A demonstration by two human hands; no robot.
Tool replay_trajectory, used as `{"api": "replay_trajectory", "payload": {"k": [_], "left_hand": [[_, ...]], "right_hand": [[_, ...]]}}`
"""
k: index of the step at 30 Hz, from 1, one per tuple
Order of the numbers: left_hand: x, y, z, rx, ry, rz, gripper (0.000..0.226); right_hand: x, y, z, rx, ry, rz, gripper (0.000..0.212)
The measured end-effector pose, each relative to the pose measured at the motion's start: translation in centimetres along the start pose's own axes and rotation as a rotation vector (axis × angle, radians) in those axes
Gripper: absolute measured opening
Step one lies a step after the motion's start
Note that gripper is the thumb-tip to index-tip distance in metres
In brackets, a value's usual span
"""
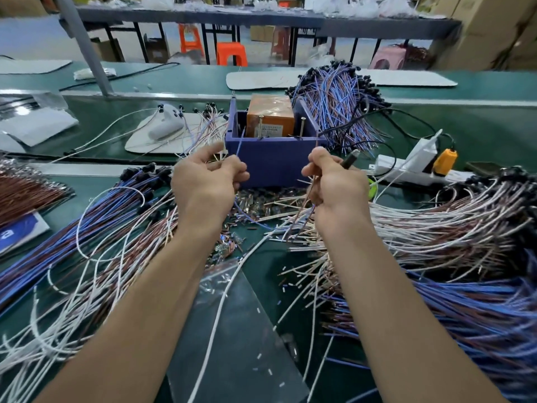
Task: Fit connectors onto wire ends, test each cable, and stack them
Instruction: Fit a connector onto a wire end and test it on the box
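Blue wire (240,142) pokes up from the left hand (203,181), pinched in curled fingers just before the purple box (273,167). Right hand (334,184) grips a brownish wire (305,209) and a dark, blurred tool (350,159); what lies inside both fists is hidden.

I am seeing two bare forearms (162,301) at the near edge, with a bare left hand (206,181) and right hand (334,184).

L hand (206,184) pinches blue wire (240,141); R hand (334,187) grips brown wire (310,191), both before purple box (273,165).
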State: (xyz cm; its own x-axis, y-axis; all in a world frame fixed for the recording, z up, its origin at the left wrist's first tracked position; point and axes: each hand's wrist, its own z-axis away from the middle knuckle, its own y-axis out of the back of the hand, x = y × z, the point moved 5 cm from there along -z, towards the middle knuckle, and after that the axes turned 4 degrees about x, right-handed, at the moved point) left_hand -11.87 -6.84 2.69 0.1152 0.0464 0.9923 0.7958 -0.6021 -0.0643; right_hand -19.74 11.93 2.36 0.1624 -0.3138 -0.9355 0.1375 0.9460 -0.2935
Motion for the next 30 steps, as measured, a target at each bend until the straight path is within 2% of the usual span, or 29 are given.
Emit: {"api": "replay_trajectory", "payload": {"k": [2,5,10,15,20,26,30], "left_hand": [[0.2,-0.5,-0.2,0.025,-0.026,-0.024,0.003],[0.2,-0.7,-0.9,0.104,-0.043,-0.036,0.014],[-0.6,-0.5,-1.6,0.216,-0.067,0.003,0.015],[-1.0,-1.0,-0.6,0.170,-0.095,0.009,0.007],[-1.1,-1.6,-0.5,0.111,-0.130,-0.045,0.010],[-1.2,-1.5,-0.2,0.142,-0.171,-0.076,0.015],[-1.3,-1.6,0.1,0.149,-0.160,-0.067,0.015]], "right_hand": [[0.2,-0.2,-0.7,0.019,0.008,0.013,0.016],[0.6,-0.3,-1.3,0.018,0.038,0.011,0.017],[1.3,-0.5,-1.9,-0.048,0.009,-0.086,0.016],[1.4,-0.2,-2.5,-0.074,-0.024,-0.076,0.016],[1.3,0.0,-2.3,-0.078,0.013,-0.052,0.022],[1.4,-0.3,-2.5,-0.088,0.053,-0.140,0.016],[1.6,0.2,-2.6,-0.031,0.078,-0.092,0.015]]}}
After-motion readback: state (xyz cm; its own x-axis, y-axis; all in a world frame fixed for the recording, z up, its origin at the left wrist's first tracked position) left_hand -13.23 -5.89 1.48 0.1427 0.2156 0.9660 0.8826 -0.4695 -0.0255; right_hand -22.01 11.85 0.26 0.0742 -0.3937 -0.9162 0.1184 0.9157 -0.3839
